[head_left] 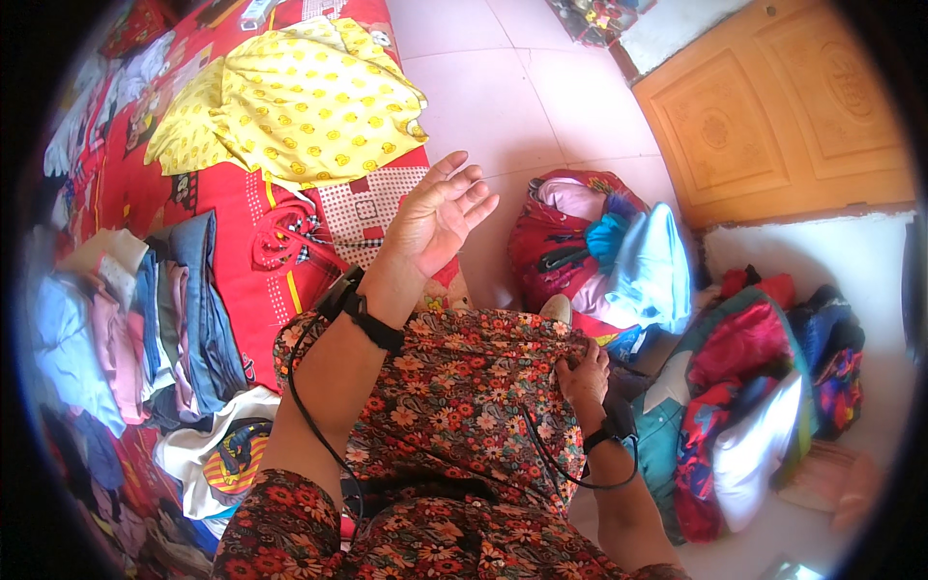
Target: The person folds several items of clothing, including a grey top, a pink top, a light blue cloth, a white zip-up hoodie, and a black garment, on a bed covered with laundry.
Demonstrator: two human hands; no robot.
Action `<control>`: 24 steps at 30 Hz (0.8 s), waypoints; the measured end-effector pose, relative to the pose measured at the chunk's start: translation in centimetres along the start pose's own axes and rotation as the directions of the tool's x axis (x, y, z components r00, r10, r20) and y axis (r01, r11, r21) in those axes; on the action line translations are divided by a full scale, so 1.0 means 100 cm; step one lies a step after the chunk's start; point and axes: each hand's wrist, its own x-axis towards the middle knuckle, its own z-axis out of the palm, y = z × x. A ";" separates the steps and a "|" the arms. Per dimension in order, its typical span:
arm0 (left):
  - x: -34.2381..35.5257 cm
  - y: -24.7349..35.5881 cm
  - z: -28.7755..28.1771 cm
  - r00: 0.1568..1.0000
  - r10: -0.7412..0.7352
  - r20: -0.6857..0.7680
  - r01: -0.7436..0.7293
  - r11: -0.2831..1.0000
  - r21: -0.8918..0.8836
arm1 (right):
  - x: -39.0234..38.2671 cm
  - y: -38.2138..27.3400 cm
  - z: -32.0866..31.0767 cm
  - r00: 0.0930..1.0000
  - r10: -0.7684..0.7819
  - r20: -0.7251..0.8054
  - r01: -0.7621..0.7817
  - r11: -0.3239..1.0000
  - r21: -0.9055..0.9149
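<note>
My left hand (440, 220) is raised over the edge of the bed, palm up, with its fingers apart and nothing in it. Below it spreads the skirt of the floral dress (435, 387) that I wear, orange and red flowers on a dark ground. At the skirt's right side my right hand (584, 375) has its fingers curled on the gathered cloth. Beyond the left hand, a yellow patterned cloth (300, 101) lies loosely spread on the bed. A red tie-string bundle (285, 237) sits between that cloth and a row of folded clothes (184, 309).
The bed has a red patterned sheet (246, 198). A white garment (198, 474) lies at its near side. On the tiled floor (474, 92) stand a bundle of clothes (570, 251) and a larger heap (735, 387). A wooden door (773, 106) is at the far right.
</note>
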 end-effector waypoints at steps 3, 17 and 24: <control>0.000 -0.001 0.000 0.999 0.027 0.026 -0.028 1.000 0.010 | 0.000 0.001 0.001 1.000 0.004 -0.010 -0.004 1.000 -0.012; -0.003 -0.003 0.000 0.999 0.039 -0.020 -0.037 0.996 0.079 | 0.000 0.005 0.003 1.000 0.009 -0.023 -0.009 1.000 0.010; 0.001 -0.005 -0.004 0.996 0.063 -0.069 -0.058 0.996 0.071 | 0.001 0.007 0.004 1.000 0.006 -0.021 -0.006 1.000 0.024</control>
